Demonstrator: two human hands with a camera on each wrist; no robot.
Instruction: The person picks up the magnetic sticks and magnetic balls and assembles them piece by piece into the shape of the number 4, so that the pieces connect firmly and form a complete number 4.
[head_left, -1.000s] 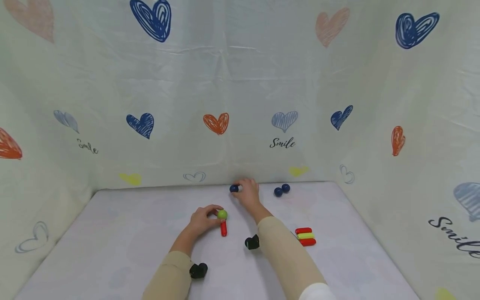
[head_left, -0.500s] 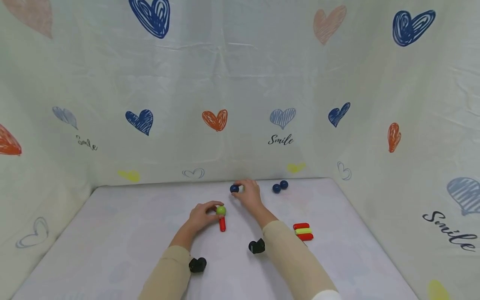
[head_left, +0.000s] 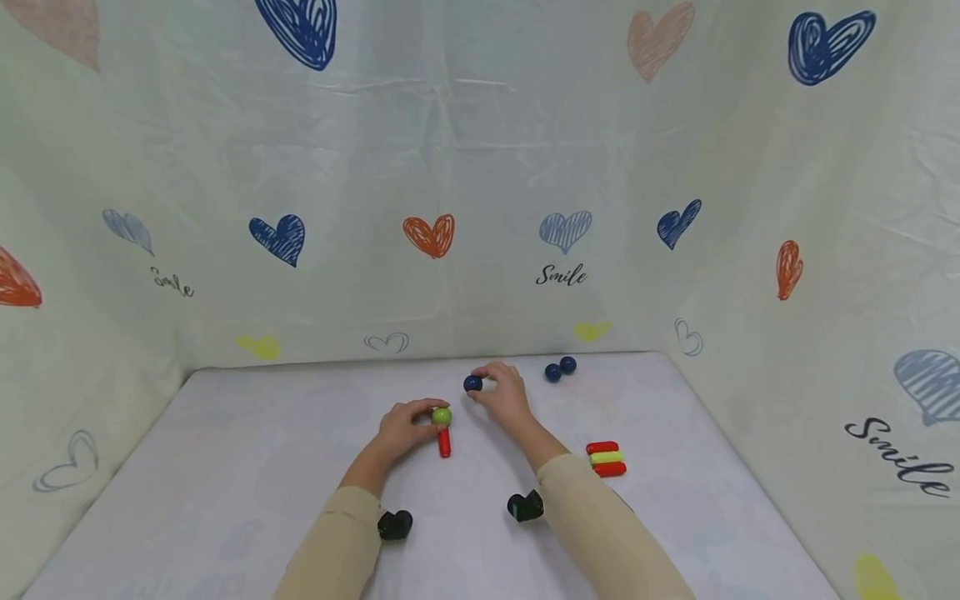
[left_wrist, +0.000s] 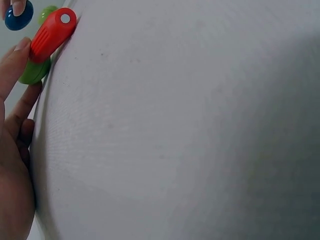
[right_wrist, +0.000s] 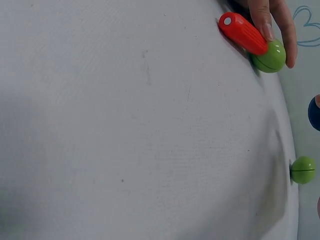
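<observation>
Pinching with thumb and fingers, the left hand is clamping on a glossy lime-green ball, just left of the table's middle. I am seeing a smooth red plastic-looking rod touching that ball and pointing toward the near side. Farther out and slightly right, the right hand is clamping on a glossy dark-blue ball, holding it above the white table. Through the right wrist view I am noting a second lime-green ball resting near it. Far right, two more dark-blue balls are sitting together; nearer, two red rods are flanking a yellow-green rod.
</observation>
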